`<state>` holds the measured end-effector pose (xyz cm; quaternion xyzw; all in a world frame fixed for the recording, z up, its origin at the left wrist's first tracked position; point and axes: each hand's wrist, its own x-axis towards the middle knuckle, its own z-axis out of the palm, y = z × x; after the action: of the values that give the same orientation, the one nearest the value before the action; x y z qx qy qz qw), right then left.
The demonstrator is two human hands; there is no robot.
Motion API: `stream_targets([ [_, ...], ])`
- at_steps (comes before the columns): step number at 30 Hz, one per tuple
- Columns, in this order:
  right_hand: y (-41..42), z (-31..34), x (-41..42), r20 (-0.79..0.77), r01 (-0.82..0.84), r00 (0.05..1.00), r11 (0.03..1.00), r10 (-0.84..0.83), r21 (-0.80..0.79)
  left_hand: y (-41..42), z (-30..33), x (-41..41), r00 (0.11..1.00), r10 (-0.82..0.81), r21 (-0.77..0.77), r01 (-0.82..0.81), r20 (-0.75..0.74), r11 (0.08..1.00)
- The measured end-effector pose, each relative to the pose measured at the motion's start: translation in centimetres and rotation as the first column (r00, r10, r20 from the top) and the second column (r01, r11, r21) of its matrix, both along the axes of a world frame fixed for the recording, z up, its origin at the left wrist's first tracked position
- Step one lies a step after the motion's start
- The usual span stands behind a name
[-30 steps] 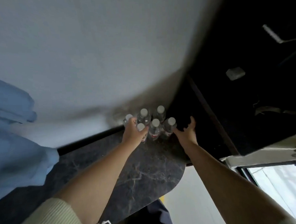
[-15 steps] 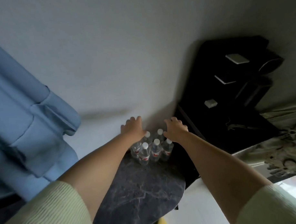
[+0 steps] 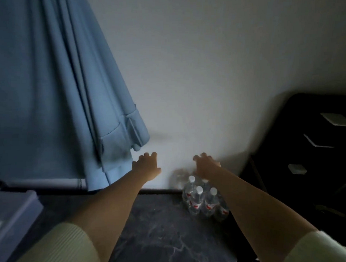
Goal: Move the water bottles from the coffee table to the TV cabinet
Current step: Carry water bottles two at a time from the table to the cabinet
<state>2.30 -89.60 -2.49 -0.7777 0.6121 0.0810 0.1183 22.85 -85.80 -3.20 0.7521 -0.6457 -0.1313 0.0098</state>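
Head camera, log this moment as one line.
bottles: clustered upright on dark marble top by wall | left hand: open, holding nothing | right hand: open, above bottles | blue curtain: left

Head view dim overall; white wall is the brightest area, grey-white, fading to a dark vignette at the corners; black cabinet right of the wall reads as near-solid black, detail lost except a few pale edges; a soft shadow spreads from it onto the wall; faint shadow on the wall just right of the blue curtain hem; forearms carry a warm glow from below; water bottles at the wall's foot are soft, the rearmost one smeared; both hands slightly blurred; curtain folds splay outward with wide-angle distortion.
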Motion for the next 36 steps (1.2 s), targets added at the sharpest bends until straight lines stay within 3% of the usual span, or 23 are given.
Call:
stream_targets([
  [8, 2.7, -1.0, 1.3, -0.032, -0.281, 0.959, 0.96, 0.281, 0.016, 8.2, -1.6, -2.6, 0.984, 0.179, 0.006, -0.179, 0.024, 0.984],
  [12, 6.4, -1.9, 5.3, -0.028, -0.454, 0.889, 0.888, 0.457, 0.076, 14.9, -2.0, -1.0, 0.945, 0.328, 0.01, -0.328, 0.011, 0.945],
  [18, 14.1, -1.2, 13.6, 0.021, -0.69, 0.723, 0.718, 0.691, 0.091, 26.6, -0.6, 4.8, 0.785, 0.619, 0.026, -0.62, 0.036, 0.785],
  [25, 26.0, -0.5, 21.4, 0.026, -0.877, 0.471, 0.465, 0.882, 0.121, 42.0, 0.5, 6.5, 0.519, 0.854, 0.041, -0.854, 0.028, 0.518],
  [36, 54.2, 0.1, 24.9, 0.104, -0.991, 0.128, 0.123, 0.986, 0.055, 69.6, 3.1, 3.0, 0.158, 0.978, 0.027, -0.987, 0.135, 0.156],
])
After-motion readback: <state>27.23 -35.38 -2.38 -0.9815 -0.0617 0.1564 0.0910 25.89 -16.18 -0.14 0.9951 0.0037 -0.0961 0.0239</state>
